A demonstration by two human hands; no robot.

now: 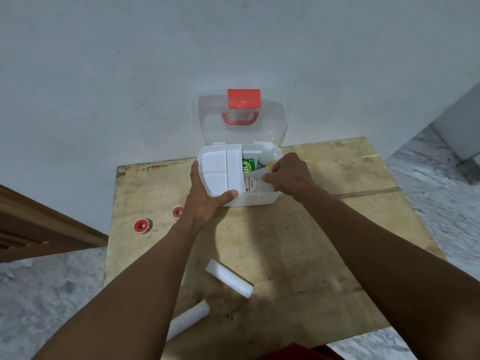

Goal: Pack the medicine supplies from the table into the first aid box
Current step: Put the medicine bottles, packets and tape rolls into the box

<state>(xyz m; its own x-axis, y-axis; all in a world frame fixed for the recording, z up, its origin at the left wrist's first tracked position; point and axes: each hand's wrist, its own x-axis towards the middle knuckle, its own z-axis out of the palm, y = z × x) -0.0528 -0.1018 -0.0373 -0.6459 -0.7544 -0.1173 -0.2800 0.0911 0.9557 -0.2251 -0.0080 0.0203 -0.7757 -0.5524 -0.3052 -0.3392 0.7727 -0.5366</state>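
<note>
Leftmost, two red tape rolls (142, 226) lay on the tabletop (324, 229). Beside them, the left hand (205, 201) gripped the first aid box (254, 198) by its tray (220, 170), while the right hand's (289, 175) fingers (267, 178) pinched a packet inside.

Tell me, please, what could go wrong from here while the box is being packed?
The white plastic first aid box looks crowded under the right hand, so the item it presses in may jam or tip the white bottle. The white divided tray, held by the left hand, sits shifted left and may not reseat. One white cylindrical roll overhangs the wooden table's near edge and could fall.
</note>
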